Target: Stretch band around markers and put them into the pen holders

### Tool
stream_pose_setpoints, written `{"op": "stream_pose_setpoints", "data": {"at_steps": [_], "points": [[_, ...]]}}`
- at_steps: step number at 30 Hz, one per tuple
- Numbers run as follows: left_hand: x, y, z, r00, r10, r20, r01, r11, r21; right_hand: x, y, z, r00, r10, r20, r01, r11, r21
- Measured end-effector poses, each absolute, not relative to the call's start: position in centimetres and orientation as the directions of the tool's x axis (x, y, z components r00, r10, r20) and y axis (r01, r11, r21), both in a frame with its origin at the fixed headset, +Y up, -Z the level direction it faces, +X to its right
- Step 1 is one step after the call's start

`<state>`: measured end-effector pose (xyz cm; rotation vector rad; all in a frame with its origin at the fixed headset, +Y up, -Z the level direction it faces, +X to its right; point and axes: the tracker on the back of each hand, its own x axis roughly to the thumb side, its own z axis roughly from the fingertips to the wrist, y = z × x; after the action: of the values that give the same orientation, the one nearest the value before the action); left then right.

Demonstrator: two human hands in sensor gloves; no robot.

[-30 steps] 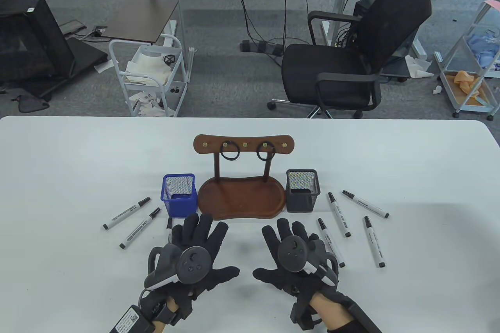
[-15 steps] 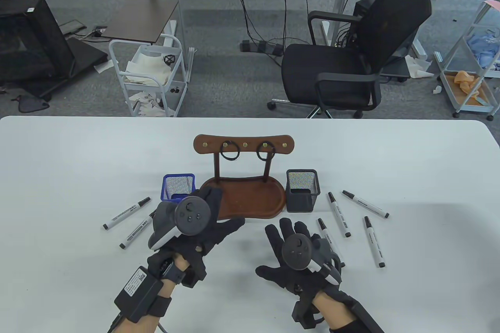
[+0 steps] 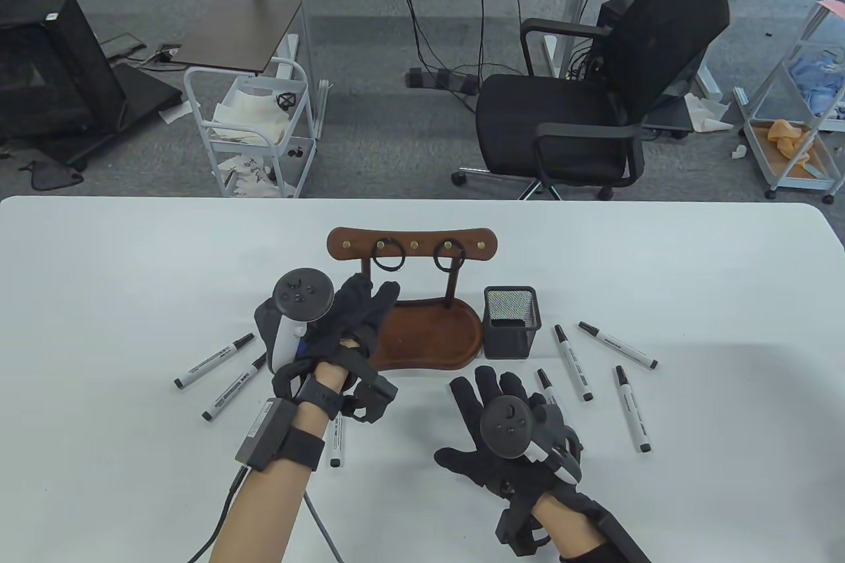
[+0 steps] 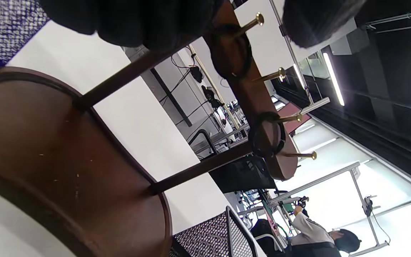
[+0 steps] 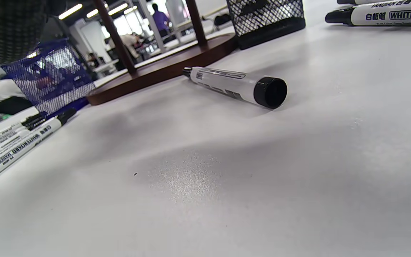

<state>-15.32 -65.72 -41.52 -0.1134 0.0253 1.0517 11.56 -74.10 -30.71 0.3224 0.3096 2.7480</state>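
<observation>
Left hand (image 3: 350,319) raised over the wooden rack's tray (image 3: 429,342), fingers loosely extended toward the left band (image 3: 388,255) on its peg; holds nothing, short of the band. Right hand (image 3: 508,431) flat on the table (image 3: 132,259), fingers spread, gripping nothing. Right band (image 3: 449,254) hangs on the rack too. 4 markers (image 3: 637,408) lie right of the rack, near the black holder (image 3: 511,322); 3 lie left. Since 0.5 s ago, left hand has moved forward, hiding the blue holder (image 5: 48,82); right hand unchanged.

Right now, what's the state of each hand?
Left hand: open, fingers extended toward the rack's left band, holding nothing.
Right hand: open, resting flat on the table, holding nothing.
</observation>
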Motion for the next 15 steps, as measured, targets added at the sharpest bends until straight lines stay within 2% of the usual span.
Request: {"op": "stream_pose_setpoints", "data": {"at_steps": [7, 15], "points": [[-14.9, -66.5, -43.2, 0.386, 0.909, -0.155, -0.922, 0.379, -0.077, 11.6, -74.0, -30.7, -0.909, 0.373, 0.186, -0.324, -0.913, 0.250], [-14.6, -67.2, -44.4, 0.317, 0.923, -0.220, -0.948, 0.317, -0.035, 11.6, -73.9, -30.6, -0.908, 0.374, 0.190, -0.326, -0.914, 0.244]]}}
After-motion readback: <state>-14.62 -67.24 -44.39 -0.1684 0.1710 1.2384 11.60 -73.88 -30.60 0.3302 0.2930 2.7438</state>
